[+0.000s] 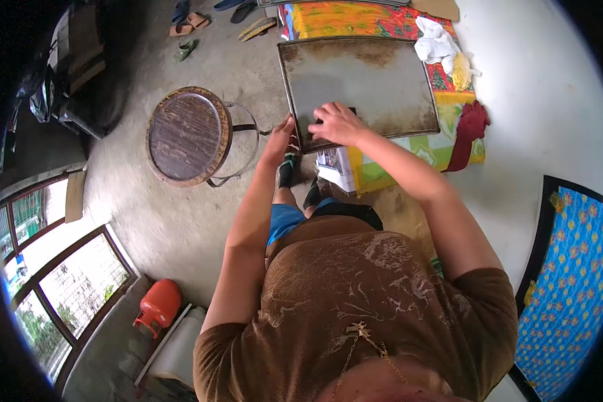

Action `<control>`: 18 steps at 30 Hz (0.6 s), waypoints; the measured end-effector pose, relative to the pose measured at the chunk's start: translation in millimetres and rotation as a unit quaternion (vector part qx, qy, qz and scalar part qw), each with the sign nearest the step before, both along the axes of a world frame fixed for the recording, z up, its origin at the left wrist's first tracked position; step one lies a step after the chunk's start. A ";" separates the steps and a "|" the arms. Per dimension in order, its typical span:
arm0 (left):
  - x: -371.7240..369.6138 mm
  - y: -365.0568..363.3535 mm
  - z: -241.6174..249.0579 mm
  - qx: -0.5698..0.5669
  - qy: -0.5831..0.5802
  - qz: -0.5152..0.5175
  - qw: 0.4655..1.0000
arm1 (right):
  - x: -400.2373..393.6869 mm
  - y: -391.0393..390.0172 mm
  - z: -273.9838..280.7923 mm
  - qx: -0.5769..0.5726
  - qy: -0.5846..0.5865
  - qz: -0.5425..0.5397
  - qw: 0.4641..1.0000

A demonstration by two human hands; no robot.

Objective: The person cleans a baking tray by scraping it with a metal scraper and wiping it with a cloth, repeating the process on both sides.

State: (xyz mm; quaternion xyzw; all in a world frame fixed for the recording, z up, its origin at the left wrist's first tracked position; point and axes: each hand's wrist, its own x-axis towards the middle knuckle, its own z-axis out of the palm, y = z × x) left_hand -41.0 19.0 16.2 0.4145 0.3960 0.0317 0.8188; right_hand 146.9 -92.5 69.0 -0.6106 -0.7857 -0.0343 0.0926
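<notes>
No legible text, label, brand or number in the head view. The white box (335, 169) under the near edge of the metal tray (362, 84) carries coloured print, possibly lettering, too small and blurred to read. The patterned cloths show only motifs, no writing.

Large rectangular metal baking tray (368, 80), upper centre of the frame, lying flat and slightly skewed, near edge tilted down toward the left. Dull grey surface, darkened with brown scorch stains along the rims and in the corners, thin raised lip all round. Far part resting over a brightly patterned cloth. Near left corner gripped at the edge, lower centre of the frame side, and a small dark object pressed flat on its near surface, mostly covered.
</notes>
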 end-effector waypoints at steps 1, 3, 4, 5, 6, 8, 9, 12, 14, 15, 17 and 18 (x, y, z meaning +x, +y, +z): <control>-0.4 2.3 3.0 -0.013 0.000 -0.007 1.000 | 8.2 7.0 3.8 -0.011 0.013 -0.043 0.999; -1.2 2.8 7.3 -0.018 0.001 0.001 1.000 | 15.6 12.9 5.6 -0.018 0.024 -0.096 0.995; -1.0 1.1 8.4 -0.021 0.001 0.003 1.000 | 16.4 12.7 5.2 -0.015 0.020 -0.109 0.994; -1.3 0.1 8.0 -0.024 0.002 0.002 1.000 | 16.8 11.3 4.8 -0.012 0.017 -0.123 0.992; -1.9 0.4 5.2 -0.026 0.001 -0.001 1.000 | 6.0 9.4 7.7 -0.021 0.023 -0.059 0.998; -1.6 8.2 -7.5 -0.064 0.011 -0.016 0.998 | -10.9 3.3 11.1 -0.027 0.037 0.008 0.999; 2.8 4.6 -3.7 -0.013 0.021 -0.016 1.000 | -10.7 0.6 9.6 -0.022 0.044 0.013 0.999; 2.9 -5.4 0.9 0.078 0.026 -0.010 0.997 | 27.5 -11.6 7.3 -0.016 0.042 -0.208 0.977; -0.2 -8.6 0.4 0.105 0.030 -0.023 0.994 | 70.9 -33.0 2.3 -0.016 0.085 -0.426 0.901; -3.0 -10.9 -0.3 0.119 0.033 -0.030 0.992 | 96.9 -48.5 -2.2 0.002 0.096 -0.493 0.865; -8.5 -16.3 -4.9 0.130 0.036 -0.044 0.990 | 137.2 -85.2 6.4 -0.037 0.055 -0.611 0.788; -10.7 -21.3 -1.6 0.145 0.046 -0.050 0.987 | 158.2 -108.3 -3.7 -0.004 0.164 -0.652 0.740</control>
